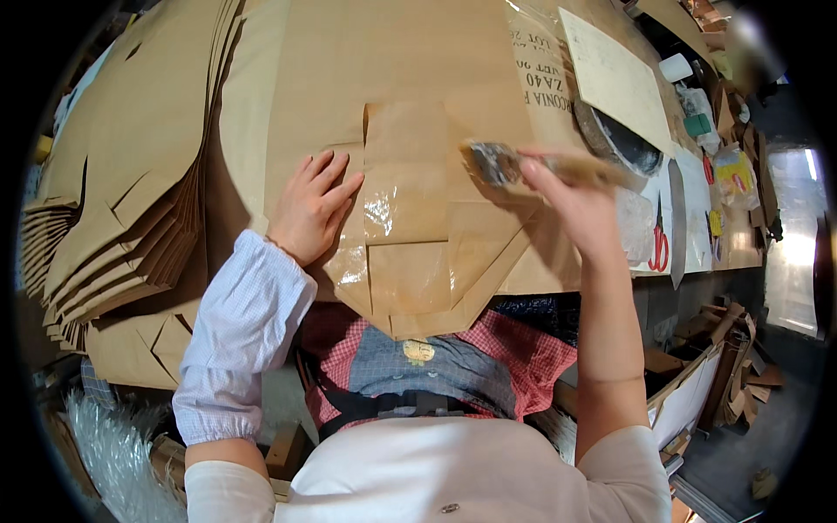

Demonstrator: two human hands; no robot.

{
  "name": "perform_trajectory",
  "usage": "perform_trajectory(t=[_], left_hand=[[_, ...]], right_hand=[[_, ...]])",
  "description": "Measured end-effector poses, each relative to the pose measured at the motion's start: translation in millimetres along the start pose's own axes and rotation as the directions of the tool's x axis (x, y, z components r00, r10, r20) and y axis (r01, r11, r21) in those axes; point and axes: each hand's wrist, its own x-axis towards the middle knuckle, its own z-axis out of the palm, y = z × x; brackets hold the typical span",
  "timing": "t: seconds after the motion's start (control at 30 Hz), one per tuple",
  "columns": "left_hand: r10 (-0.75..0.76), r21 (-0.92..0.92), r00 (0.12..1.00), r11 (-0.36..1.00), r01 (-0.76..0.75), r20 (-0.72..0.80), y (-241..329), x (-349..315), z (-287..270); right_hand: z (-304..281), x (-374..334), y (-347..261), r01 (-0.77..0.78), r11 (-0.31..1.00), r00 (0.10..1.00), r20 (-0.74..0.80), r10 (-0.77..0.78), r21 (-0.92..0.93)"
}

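Just left of the frame's middle, resting the left hand [316, 207], palm down and fingers a bit apart, on a big flat brown paper bag with a folded end [405, 166]. Right of the middle, gripping a flat brush with a grey, wet-looking head [497, 164] in the right hand [568, 199], thumb on top; cannot tell the grip of the hidden fingers below.

Could smear the wrong spot by swinging the brush too wide. Could wrinkle or tear the paper by pushing hard near the shiny patches, maybe damp. Could let the bag slip by lifting the left hand.

At upper left, see a thick stack of folded brown paper bags [139, 166], easy to bump with the left arm. At upper right, see a round dark bowl [621, 141], partly blocked from above by a flat cream board [615, 74]. Below that, see red-handled scissors [658, 246] and a long grey metal blade [677, 218], both in the way of a wide right-arm sweep.
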Motion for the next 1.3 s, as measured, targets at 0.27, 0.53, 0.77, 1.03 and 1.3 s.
perform_trajectory(t=[0.27, 0.53, 0.77, 1.03, 1.3], left_hand=[[-0.024, -0.004, 1.0, 1.0, 0.024, 0.001, 5.4, 3.3, -3.5], [-0.234, -0.332, 0.97, 0.922, 0.199, -0.066, 5.9, -0.3, -6.2], [-0.198, -0.296, 0.979, 0.939, 0.175, -0.049, 5.5, 0.1, -8.4], [-0.226, -0.321, 0.974, 0.925, 0.203, -0.035, 7.1, 2.0, -5.6], [-0.197, -0.257, 0.975, 0.952, 0.167, -0.099, 7.4, -2.1, 4.3]], right_hand=[[25.5, 86.9, 14.1, 0.137, 0.91, 0.99, 0.037, -0.133, -0.392], [77.7, 64.2, 9.3, 0.1, 0.986, 0.993, 0.043, -0.106, 0.136], [124.9, 95.0, 4.6, 0.05, 0.969, 0.983, 0.186, -0.004, -0.242], [40.0, 15.8, -10.1, 0.554, 0.784, 0.832, 0.186, -0.522, -0.281], [-170.4, -21.0, 61.8, 0.339, 0.071, 0.716, 0.208, -0.666, -0.938]])
